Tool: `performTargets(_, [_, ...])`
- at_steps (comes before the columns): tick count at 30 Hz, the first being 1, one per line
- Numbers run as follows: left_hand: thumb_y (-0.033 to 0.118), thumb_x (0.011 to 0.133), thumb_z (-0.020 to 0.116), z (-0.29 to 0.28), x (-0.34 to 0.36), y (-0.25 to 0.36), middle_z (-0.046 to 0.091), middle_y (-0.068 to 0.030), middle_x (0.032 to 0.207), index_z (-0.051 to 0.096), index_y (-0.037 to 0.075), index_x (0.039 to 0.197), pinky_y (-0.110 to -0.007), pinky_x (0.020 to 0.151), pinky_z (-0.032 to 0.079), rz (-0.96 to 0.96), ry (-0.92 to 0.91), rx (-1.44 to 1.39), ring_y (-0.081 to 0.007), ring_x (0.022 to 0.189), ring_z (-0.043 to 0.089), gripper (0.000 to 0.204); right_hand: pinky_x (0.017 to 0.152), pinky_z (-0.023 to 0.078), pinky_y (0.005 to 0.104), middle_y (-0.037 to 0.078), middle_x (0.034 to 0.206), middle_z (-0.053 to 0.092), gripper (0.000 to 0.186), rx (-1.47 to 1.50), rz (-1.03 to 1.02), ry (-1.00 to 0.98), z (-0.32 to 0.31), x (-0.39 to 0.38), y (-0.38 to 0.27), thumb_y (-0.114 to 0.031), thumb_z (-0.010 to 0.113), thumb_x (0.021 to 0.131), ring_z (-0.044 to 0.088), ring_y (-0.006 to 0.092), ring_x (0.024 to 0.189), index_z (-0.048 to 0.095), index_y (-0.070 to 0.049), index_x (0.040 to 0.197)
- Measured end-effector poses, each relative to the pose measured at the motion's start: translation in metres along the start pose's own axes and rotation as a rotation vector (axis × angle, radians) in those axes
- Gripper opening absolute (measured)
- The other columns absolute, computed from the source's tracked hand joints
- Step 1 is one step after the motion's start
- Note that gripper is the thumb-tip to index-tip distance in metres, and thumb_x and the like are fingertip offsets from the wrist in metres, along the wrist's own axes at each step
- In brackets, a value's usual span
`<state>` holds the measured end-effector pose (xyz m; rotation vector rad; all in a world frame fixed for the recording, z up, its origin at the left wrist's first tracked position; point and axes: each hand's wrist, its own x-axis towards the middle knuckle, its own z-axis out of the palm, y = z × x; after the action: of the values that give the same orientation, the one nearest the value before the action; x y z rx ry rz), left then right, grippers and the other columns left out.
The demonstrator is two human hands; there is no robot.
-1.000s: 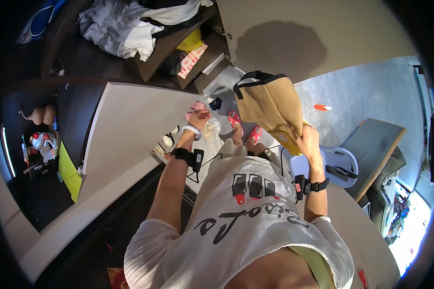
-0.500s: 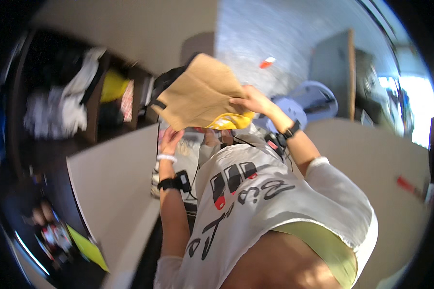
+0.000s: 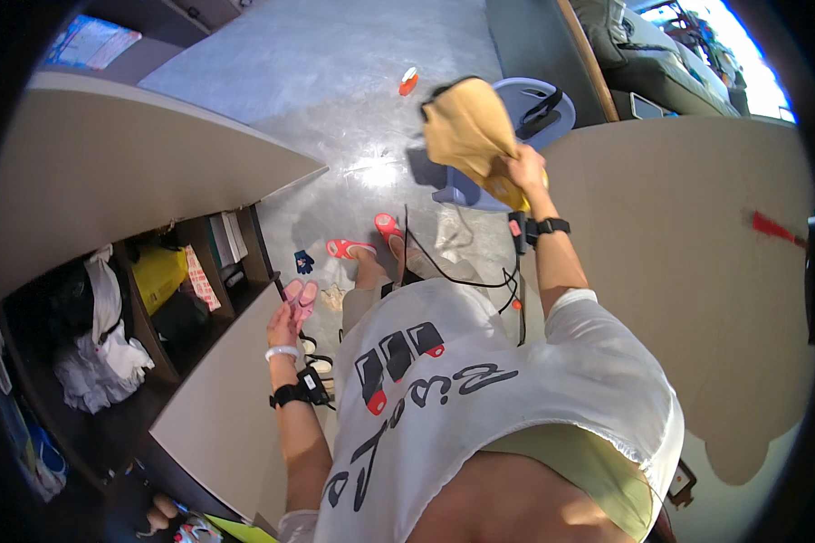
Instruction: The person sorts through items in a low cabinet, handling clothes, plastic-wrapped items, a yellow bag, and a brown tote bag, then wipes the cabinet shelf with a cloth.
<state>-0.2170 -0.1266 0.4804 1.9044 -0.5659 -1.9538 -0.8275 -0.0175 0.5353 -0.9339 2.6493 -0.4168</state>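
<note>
My right hand (image 3: 526,169) grips a tan cloth bag (image 3: 466,127) with a dark rim and a yellow patch, held out above a lavender plastic seat-like item (image 3: 552,118). My left hand (image 3: 282,324) hangs apart from the bag, fingers loosely bent with nothing visible in them. Below it on the floor lie pink slippers (image 3: 308,294), close to a dark glove (image 3: 303,262). My feet in red slippers (image 3: 349,249) stand between the hands.
An open cabinet (image 3: 167,348) at left holds crumpled clothes and a yellow bag (image 3: 154,276). Its panel (image 3: 136,149) juts across the floor. A curved beige surface (image 3: 670,271) is on my right, a grey sofa (image 3: 666,72) beyond a partition (image 3: 552,50). An orange-and-white object (image 3: 408,81) lies ahead.
I have turned to the right, so the cabinet now sits at the left. The bag has swung right and away in my right hand; my left hand is no longer at its lower edge.
</note>
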Motion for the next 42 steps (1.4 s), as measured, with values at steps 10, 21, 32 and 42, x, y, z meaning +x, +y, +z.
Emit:
performTargets(10, [0.025,0.096,0.066,0.012,0.046,0.020,0.067,0.0004,0.110,0.062,0.011,0.125,-0.026,0.082,0.050,0.067,-0.026,0.145,-0.0103,0.095,0.063,0.033,0.072,0.054,0.0335,0.014,0.096,0.072,0.038,-0.056,0.265,0.202,-0.056,0.033,0.249,-0.021,0.075,0.084,0.068,0.0211,0.085,0.066,0.005,0.111])
performTargets(21, [0.025,0.091,0.067,-0.118,0.017,-0.125,0.068,-0.0019,0.115,0.065,0.014,0.121,-0.035,0.089,0.049,-0.107,0.354,-0.184,-0.0188,0.105,0.064,0.033,0.083,0.048,0.0290,0.003,0.115,0.069,0.038,0.592,0.044,-0.768,0.123,0.048,-0.108,-0.027,0.066,0.095,0.066,0.0144,0.101,0.062,-0.009,0.128])
performTargets(32, [0.035,0.088,0.069,-0.173,0.053,-0.265,0.066,0.0018,0.098,0.064,0.011,0.121,-0.031,0.073,0.051,-0.116,0.446,-0.295,-0.0134,0.085,0.063,0.040,0.082,0.050,0.0280,0.004,0.101,0.069,0.026,0.361,-0.438,-1.255,0.360,-0.116,-0.337,-0.010,0.063,0.094,0.063,0.0132,0.090,0.065,-0.003,0.119])
performTargets(42, [0.036,0.084,0.077,-0.225,0.211,-0.344,0.057,-0.0217,0.134,0.032,0.006,0.148,-0.041,0.098,0.049,-0.066,0.485,0.446,-0.0341,0.117,0.060,0.084,0.072,0.048,0.0245,0.004,0.104,0.071,0.025,0.242,-0.190,-1.456,0.590,-0.151,-0.353,-0.013,0.061,0.096,0.067,0.0129,0.085,0.064,-0.004,0.118])
